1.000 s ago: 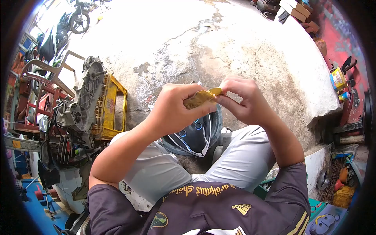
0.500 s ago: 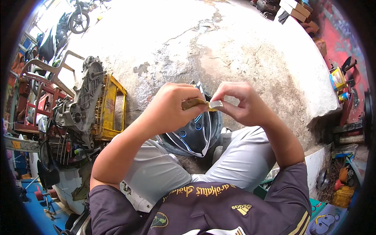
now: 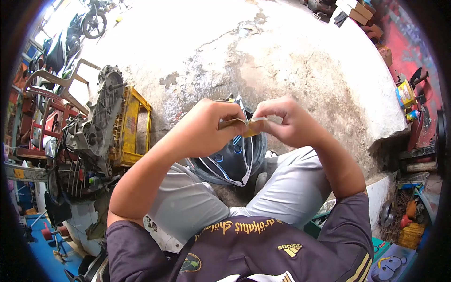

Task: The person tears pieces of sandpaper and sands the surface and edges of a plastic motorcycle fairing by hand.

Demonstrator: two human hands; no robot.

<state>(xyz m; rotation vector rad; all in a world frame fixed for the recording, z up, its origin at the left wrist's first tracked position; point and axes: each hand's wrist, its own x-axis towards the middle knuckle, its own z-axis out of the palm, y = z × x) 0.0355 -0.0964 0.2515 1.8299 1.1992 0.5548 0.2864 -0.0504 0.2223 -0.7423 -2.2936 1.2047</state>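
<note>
From my remote seat I look down through the head camera at two bare hands, held near each other over the person's lap. The left hand (image 3: 209, 127) is pinched on a small yellow sheet (image 3: 252, 129), and the right hand (image 3: 292, 123) grips its other end between thumb and forefinger. The sheet bridges the narrow gap between them; my view of it is partly blocked by the fingers.

Directly below, a black panel (image 3: 226, 163) with blue and white lines sits in a dark basin (image 3: 261, 162), between legs in grey trousers (image 3: 293, 176). The hands and left forearm cover its upper part, so I cannot tell its full shape.

On the left, a metal engine part (image 3: 104, 115) leans beside a yellow crate (image 3: 127, 157), crowding that side near the left elbow. Behind them I see a brown chair (image 3: 49, 76) and, farther off, a motorcycle wheel (image 3: 94, 24). On the right, a pale concrete ledge (image 3: 386, 124) borders the stained floor (image 3: 300, 70). Beyond it stands a yellow tin (image 3: 405, 95), with cardboard boxes (image 3: 355, 11) farther up.
</note>
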